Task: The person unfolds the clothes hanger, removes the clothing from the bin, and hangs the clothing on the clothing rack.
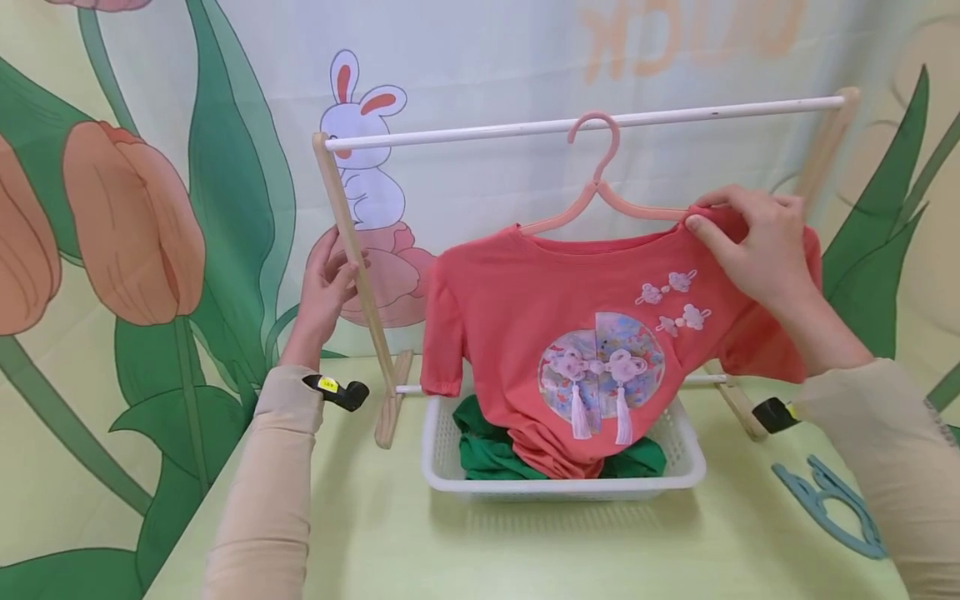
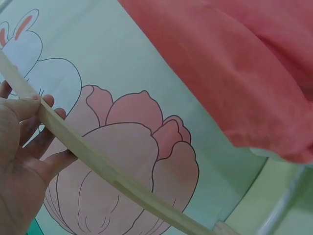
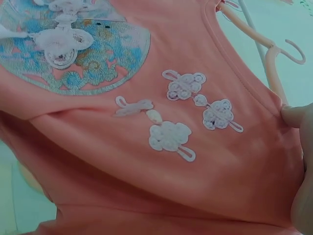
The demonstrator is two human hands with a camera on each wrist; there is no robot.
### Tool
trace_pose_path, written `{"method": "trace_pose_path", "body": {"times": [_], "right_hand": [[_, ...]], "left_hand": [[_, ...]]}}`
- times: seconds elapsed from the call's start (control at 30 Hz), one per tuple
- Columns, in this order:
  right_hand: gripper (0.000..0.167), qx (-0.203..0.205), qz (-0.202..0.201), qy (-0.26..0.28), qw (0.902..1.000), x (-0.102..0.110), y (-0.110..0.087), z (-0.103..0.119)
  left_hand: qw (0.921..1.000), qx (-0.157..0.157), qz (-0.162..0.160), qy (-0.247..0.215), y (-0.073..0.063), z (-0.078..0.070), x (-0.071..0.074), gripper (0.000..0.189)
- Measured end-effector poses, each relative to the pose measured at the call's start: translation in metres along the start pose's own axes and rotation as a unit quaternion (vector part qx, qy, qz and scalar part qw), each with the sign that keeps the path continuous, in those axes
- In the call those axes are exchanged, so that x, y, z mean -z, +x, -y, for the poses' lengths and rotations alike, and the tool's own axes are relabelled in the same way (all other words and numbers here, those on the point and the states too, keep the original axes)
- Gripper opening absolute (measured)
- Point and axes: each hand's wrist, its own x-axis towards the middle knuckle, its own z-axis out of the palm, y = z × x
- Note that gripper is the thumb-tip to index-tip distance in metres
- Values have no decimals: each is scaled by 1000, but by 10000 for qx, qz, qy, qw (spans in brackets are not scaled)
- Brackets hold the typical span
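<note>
A coral-red short-sleeved shirt (image 1: pixel 510 308) with a round patterned patch and tassels is on a pink hanger (image 1: pixel 597 179). The hanger's hook overlaps the white rail (image 1: pixel 480 132) of a clothes rack in the head view. My right hand (image 1: pixel 761 242) pinches the shirt's shoulder over one end of the hanger, thumb in front by the neckline. My left hand (image 1: pixel 327 279) grips the rack's wooden side post (image 2: pixel 102 164), thumb on the near side and fingers partly hidden behind it. The shirt's hem bunches over green cloth (image 1: pixel 487 450) in a white basket (image 1: pixel 562 485).
A blue-green hanger (image 1: pixel 828 508) lies on the light green table (image 1: pixel 570 558), right of the basket. The rack's wooden feet (image 1: pixel 388 417) stand at either side of the basket. Behind hangs a backdrop (image 1: pixel 480 50) printed with tulips and a rabbit.
</note>
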Motion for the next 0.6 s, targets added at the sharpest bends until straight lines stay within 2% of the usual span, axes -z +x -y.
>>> {"method": "trace_pose_path", "body": {"times": [0.27,0.43,0.6], "right_hand": [[40,-149,-185,-205,9995,12,16,-4],[41,-274,-203,-593,9977,15,25,-12],[40,-345,-128,-824,9959,11,28,-20]], "left_hand": [[9998,167,87,101,-8,-21,-7,61],[9998,36,162,78,-8,-19,-8,61],[9997,58,121,215,-10,-20,-6,61]]}}
